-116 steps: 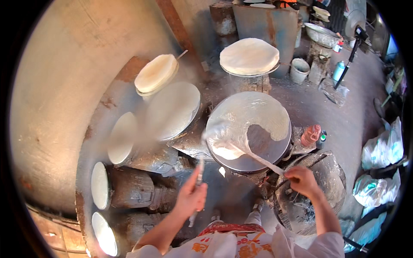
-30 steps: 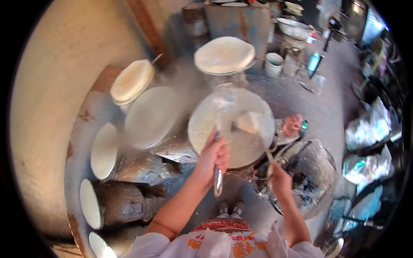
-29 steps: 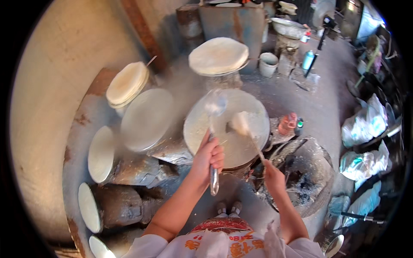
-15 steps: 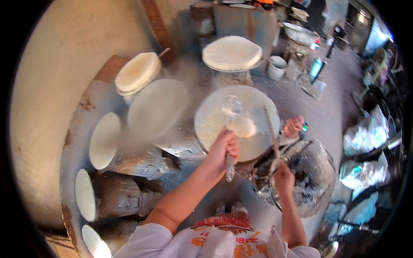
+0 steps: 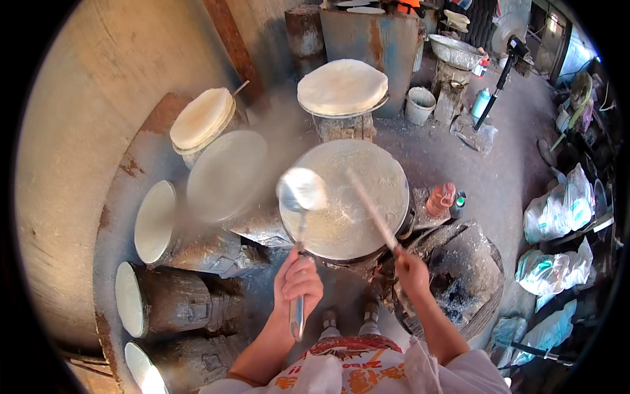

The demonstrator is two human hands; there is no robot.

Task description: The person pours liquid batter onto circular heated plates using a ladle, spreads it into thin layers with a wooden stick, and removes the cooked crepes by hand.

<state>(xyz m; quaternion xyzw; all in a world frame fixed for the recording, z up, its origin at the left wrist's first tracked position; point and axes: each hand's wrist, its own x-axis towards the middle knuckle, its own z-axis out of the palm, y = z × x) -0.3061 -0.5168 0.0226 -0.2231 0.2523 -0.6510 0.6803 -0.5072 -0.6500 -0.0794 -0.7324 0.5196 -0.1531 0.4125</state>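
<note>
My left hand [image 5: 298,282] is wrapped round the metal handle of a ladle [image 5: 302,190]. The ladle's bowl, blurred and whitish, hangs over the left side of a large round griddle [image 5: 354,230]. Pale crumbs and residue speckle the griddle's surface. In my right hand [image 5: 412,272] is the brown handle of a long narrow stick [image 5: 373,210], whose blurred far end slants in over the griddle. Whether the stick touches the surface I cannot tell. Beyond the griddle, a stack of pale flatbreads [image 5: 342,87] rests on a round board.
Another flatbread stack [image 5: 203,118] stands far left. A steaming griddle [image 5: 228,174] and several more line the left side. A stump [image 5: 476,262] with dark residue is by my right arm, near a reddish bottle [image 5: 440,199]. Plastic bags [image 5: 558,203] lie right; a white bucket [image 5: 420,105] stands behind.
My left hand and ladle have moved left and nearer to me. The stick has swung leftward over the griddle. A pale round patch seen mid-griddle no longer shows.
</note>
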